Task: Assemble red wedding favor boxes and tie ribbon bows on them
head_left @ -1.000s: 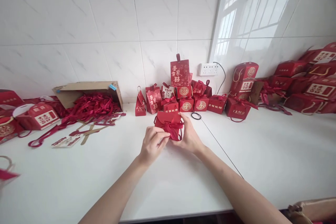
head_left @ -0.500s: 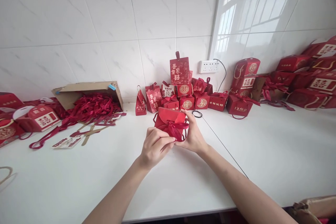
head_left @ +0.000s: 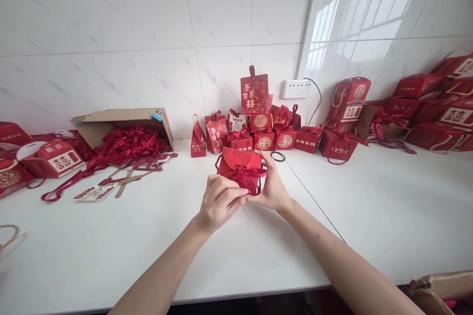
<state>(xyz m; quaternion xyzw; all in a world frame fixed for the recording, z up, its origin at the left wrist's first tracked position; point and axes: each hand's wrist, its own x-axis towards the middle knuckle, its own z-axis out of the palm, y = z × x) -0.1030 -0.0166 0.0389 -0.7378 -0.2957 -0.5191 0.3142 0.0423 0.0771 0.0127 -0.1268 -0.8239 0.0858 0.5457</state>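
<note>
A small red gift box with a curved flap on top is between my hands at the middle of the white table. Dark red ribbon is tied in a bow on its front, and dark cords show at both sides. My left hand pinches the lower end of the ribbon, fingers closed at the box's front. Around the box's right side my right hand is wrapped, its fingertips at the upper right corner and the thumb low near the ribbon. The box's underside and back are hidden.
Red gift boxes stand stacked by the tiled wall, with more boxes piled far right. A tipped cardboard box at left spills red ribbons. A black ring lies behind my right hand; a socket strip is on the wall.
The view has shifted slightly. Both hands keep nearly the same hold on the gift box and its ribbon; the bow's tail has moved a little.
</note>
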